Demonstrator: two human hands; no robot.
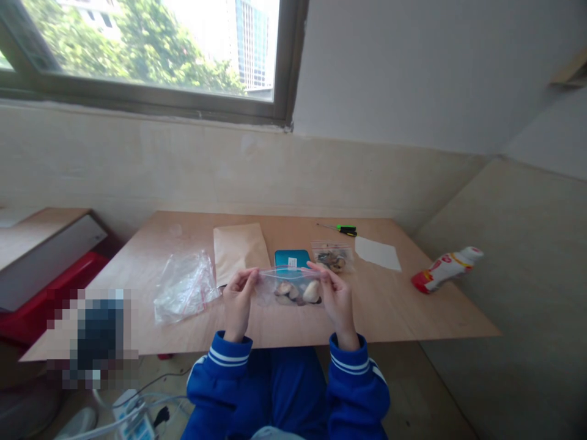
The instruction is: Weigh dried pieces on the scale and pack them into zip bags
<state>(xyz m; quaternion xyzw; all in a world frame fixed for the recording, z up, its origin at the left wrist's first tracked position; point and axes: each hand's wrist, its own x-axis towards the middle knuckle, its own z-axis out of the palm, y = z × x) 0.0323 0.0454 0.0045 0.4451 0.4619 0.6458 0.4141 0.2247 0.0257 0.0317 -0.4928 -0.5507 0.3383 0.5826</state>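
Observation:
Between my two hands a clear zip bag (266, 294) is stretched by its top edge over the front of the table. Several pale and brown pieces, like shells or stones (296, 291), lie in its lower part. My left hand (239, 299) pinches the bag's top left corner. At the top right corner, my right hand (337, 296) grips the edge, its index finger reaching along it. Just behind the bag is a teal box (284, 255) with a white label, its lower part hidden. Another zip bag (332, 257) with dark and brown pieces lies behind my right hand.
Clear plastic bags (186, 293) and a brown paper envelope (241, 247) lie to the left on the table (389, 311). A green-and-black screwdriver (346, 229), white paper (378, 253) and a red-and-white bottle (444, 269) are to the right. A power strip (132, 415) sits on the floor.

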